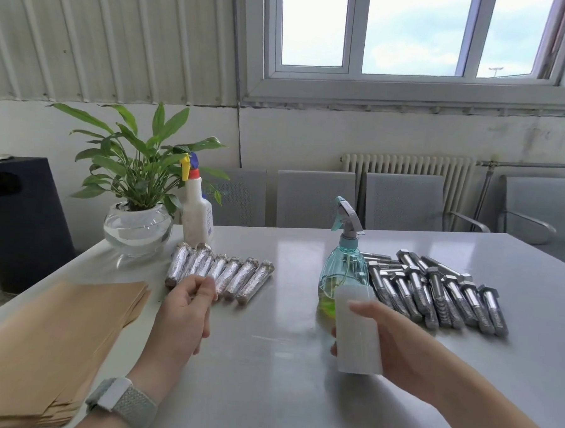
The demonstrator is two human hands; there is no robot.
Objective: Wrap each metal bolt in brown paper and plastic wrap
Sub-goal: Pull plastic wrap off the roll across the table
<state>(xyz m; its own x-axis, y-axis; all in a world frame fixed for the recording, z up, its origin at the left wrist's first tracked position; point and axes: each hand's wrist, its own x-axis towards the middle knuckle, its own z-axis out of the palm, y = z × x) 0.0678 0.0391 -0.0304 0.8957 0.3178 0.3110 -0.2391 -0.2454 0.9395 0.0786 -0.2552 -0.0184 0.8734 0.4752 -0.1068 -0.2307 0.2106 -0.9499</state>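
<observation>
While our right hand (395, 344) grips the plastic wrap roll (357, 329), our left hand (184, 310) hangs loose, holding nothing, by the wrapped bolts (219, 271); bare bolts (434, 293) wait rightward, brown paper (55, 339) leftward, likely sorted for reach.

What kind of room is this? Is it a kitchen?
Not a kitchen. It looks like a workshop office or break room: a pile of big metal bolts on a grey table, a row of metal chairs by the radiator, and ribbed metal wall panels.
</observation>
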